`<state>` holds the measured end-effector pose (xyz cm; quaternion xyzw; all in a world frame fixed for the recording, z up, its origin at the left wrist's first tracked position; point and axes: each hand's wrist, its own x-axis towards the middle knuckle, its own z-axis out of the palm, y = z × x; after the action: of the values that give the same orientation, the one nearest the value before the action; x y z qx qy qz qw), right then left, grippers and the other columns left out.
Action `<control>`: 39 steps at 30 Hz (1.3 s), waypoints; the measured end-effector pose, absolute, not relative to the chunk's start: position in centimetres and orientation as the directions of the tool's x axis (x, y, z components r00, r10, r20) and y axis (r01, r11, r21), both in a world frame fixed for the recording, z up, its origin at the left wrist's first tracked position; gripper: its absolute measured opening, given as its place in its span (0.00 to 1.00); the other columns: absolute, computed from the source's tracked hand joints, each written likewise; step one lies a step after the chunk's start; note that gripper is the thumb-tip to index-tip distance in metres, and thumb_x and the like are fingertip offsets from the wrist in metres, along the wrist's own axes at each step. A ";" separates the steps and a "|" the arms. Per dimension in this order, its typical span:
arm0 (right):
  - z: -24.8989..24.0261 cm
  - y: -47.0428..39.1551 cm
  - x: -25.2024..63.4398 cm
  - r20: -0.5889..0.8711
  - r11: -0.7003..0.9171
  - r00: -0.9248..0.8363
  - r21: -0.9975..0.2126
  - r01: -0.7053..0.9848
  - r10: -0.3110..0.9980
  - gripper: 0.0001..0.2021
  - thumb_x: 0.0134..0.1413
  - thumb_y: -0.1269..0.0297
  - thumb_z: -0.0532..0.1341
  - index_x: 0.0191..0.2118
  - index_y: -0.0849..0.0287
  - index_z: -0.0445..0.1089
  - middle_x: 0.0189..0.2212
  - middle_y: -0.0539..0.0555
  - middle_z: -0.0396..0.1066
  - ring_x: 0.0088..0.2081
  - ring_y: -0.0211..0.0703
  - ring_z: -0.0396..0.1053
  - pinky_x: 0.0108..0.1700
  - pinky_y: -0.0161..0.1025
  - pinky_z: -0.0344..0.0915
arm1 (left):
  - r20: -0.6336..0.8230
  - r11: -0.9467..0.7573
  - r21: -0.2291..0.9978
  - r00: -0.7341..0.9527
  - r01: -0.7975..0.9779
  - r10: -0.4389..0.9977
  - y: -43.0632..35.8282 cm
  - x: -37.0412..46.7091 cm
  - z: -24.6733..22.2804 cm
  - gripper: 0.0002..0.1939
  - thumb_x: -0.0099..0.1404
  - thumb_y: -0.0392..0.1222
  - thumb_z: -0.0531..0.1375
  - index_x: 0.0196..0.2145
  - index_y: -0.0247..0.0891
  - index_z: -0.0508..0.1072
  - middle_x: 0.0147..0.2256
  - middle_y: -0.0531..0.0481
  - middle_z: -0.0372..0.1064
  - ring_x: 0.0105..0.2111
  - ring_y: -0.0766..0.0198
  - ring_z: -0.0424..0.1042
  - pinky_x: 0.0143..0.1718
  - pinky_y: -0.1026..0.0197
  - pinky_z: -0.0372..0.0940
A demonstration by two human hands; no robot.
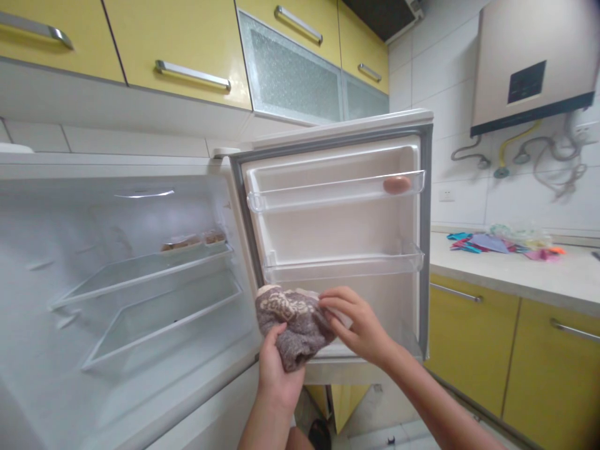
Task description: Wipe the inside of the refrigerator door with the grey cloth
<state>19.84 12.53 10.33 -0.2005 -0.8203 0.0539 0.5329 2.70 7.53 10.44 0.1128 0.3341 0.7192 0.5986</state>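
Note:
A bunched brown cloth with a cream pattern along its upper part is held in front of the open refrigerator door. My left hand grips it from below, thumb on the near side. At its right edge, the fingers of my right hand are closed on the fabric. Above the hands, the door carries two clear shelves; a brown egg lies at the right end of the upper one.
Inside the refrigerator at left, packaged food sits on a glass shelf. Yellow cabinets hang overhead. Colourful cloths and plastic lie on the right counter, below a wall-mounted heater.

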 end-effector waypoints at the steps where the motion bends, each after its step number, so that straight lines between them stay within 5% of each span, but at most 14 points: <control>1: 11.2 12.3 21.0 0.901 0.912 -0.282 -0.228 0.340 0.330 0.16 0.60 0.73 0.58 0.50 0.52 0.72 0.47 0.55 0.75 0.50 0.44 0.71 0.53 0.44 0.68 | -0.220 -0.155 0.621 -0.361 -0.768 0.906 6.8 2.4 11.4 0.16 0.59 0.34 0.58 0.46 0.37 0.74 0.33 0.49 0.78 0.35 0.59 0.78 0.43 0.53 0.74; 5: 14.1 13.0 26.9 0.992 0.695 -0.041 -0.052 0.718 0.117 0.14 0.57 0.72 0.60 0.48 0.51 0.73 0.44 0.54 0.77 0.48 0.49 0.71 0.57 0.52 0.63 | 0.040 -0.603 0.652 -0.773 -0.460 0.633 5.4 0.6 14.5 0.19 0.56 0.37 0.61 0.47 0.45 0.74 0.40 0.54 0.78 0.45 0.61 0.76 0.50 0.56 0.71; 8: 14.2 14.7 30.5 0.990 0.516 0.019 -0.089 0.852 0.140 0.11 0.59 0.68 0.60 0.46 0.53 0.73 0.45 0.55 0.77 0.50 0.53 0.71 0.59 0.57 0.61 | 0.316 -0.680 0.727 -0.833 -0.096 0.455 7.2 -0.9 15.7 0.24 0.55 0.42 0.63 0.51 0.46 0.72 0.45 0.53 0.76 0.48 0.58 0.74 0.56 0.50 0.68; 11: 12.9 16.4 32.3 0.978 0.497 0.034 -0.135 0.858 0.207 0.11 0.62 0.64 0.57 0.47 0.55 0.73 0.47 0.58 0.76 0.52 0.54 0.71 0.59 0.56 0.64 | 0.689 -0.555 0.721 -0.511 0.415 0.513 9.9 -1.7 16.8 0.24 0.58 0.43 0.61 0.53 0.42 0.72 0.49 0.45 0.75 0.52 0.51 0.72 0.61 0.44 0.63; 13: 12.1 17.2 32.6 0.972 0.545 0.046 -0.167 0.822 0.229 0.13 0.63 0.63 0.56 0.49 0.56 0.72 0.48 0.59 0.75 0.54 0.53 0.71 0.58 0.53 0.67 | 0.809 -0.435 0.461 -0.165 0.773 0.565 11.1 -1.5 17.7 0.25 0.58 0.41 0.59 0.55 0.41 0.72 0.52 0.42 0.73 0.57 0.46 0.68 0.65 0.39 0.56; 15: 11.6 17.5 32.5 0.966 0.567 0.076 -0.207 0.798 0.246 0.14 0.63 0.62 0.55 0.50 0.56 0.72 0.51 0.59 0.74 0.57 0.53 0.69 0.58 0.52 0.67 | 0.792 -0.325 0.139 0.092 0.936 0.603 11.7 -0.7 18.6 0.27 0.58 0.39 0.59 0.56 0.42 0.71 0.54 0.41 0.72 0.60 0.44 0.65 0.68 0.35 0.48; 18: 11.5 17.7 32.2 0.951 0.549 0.128 -0.269 0.792 0.281 0.15 0.61 0.66 0.53 0.50 0.55 0.72 0.52 0.58 0.73 0.58 0.53 0.69 0.59 0.52 0.67 | 0.705 -0.260 -0.095 0.249 0.961 0.664 11.9 1.3 19.5 0.27 0.62 0.43 0.58 0.59 0.45 0.68 0.54 0.43 0.72 0.57 0.47 0.66 0.67 0.37 0.48; 25: 11.6 17.8 31.5 0.925 0.540 0.232 -0.365 0.758 0.300 0.24 0.50 0.75 0.51 0.52 0.55 0.71 0.54 0.59 0.73 0.58 0.53 0.70 0.58 0.52 0.68 | 0.459 -0.454 -0.150 0.469 0.878 0.755 12.2 8.2 21.6 0.42 0.63 0.74 0.44 0.65 0.48 0.59 0.56 0.38 0.69 0.57 0.42 0.67 0.58 0.37 0.59; 29: 11.3 18.1 31.8 0.923 0.541 0.254 -0.376 0.752 0.289 0.27 0.47 0.75 0.52 0.54 0.56 0.69 0.53 0.59 0.74 0.57 0.54 0.71 0.58 0.52 0.69 | 0.361 -0.568 -0.097 0.561 0.817 0.745 12.8 12.8 22.9 0.39 0.65 0.73 0.37 0.65 0.54 0.58 0.57 0.39 0.69 0.56 0.41 0.69 0.55 0.36 0.61; 33: 11.2 18.3 32.5 0.895 0.497 0.300 -0.435 0.751 0.329 0.33 0.45 0.75 0.54 0.60 0.55 0.65 0.52 0.58 0.76 0.50 0.54 0.76 0.50 0.49 0.73 | 0.370 -0.545 -0.075 0.531 0.835 0.763 13.8 15.7 23.3 0.31 0.66 0.68 0.46 0.58 0.51 0.67 0.52 0.41 0.74 0.51 0.42 0.74 0.50 0.40 0.66; 39: 11.3 18.4 32.7 0.942 0.548 0.207 -0.323 0.771 0.264 0.34 0.45 0.78 0.53 0.62 0.57 0.62 0.50 0.57 0.77 0.53 0.51 0.74 0.55 0.48 0.70 | 0.437 -0.419 -0.151 0.440 0.896 0.785 15.0 13.5 22.4 0.32 0.59 0.72 0.55 0.48 0.43 0.71 0.42 0.42 0.79 0.41 0.47 0.78 0.40 0.52 0.69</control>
<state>32.74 18.41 11.28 -0.4326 -0.5980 -0.1967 0.6454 13.54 14.97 22.40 0.8285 0.5069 0.1512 -0.1836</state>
